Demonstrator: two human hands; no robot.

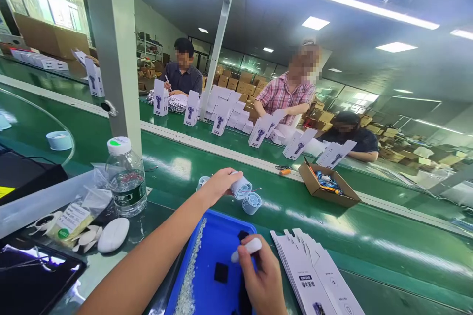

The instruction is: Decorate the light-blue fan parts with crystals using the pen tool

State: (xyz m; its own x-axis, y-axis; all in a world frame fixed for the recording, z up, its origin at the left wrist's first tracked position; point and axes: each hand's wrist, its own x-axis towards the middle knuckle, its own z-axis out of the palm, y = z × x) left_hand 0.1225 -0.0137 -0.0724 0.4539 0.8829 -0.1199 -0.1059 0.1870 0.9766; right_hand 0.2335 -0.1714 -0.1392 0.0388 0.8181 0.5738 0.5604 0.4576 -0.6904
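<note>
My left hand point(219, 184) reaches out over the green belt, fingers closed round a pale blue ring-shaped fan housing point(242, 187). Beside it stand a second such housing point(252, 204) and, partly behind my hand, another pale blue cylinder point(203, 182). A thin wire end pokes out near the held part. My right hand point(263, 275) grips a short white tube or stick point(247, 249) above a blue tray point(207, 251); its exact kind cannot be made out. Small whitish pellets point(187, 285) line the tray's left side, and a black square pad point(221, 272) lies on its floor.
Flat printed cartons point(314, 275) are stacked right of the tray. At left stand a water bottle point(126, 182) and a white mouse point(113, 235). A cardboard box point(328, 184) of wired parts sits on the belt. Open white boxes point(220, 118) line the far side, where several people work.
</note>
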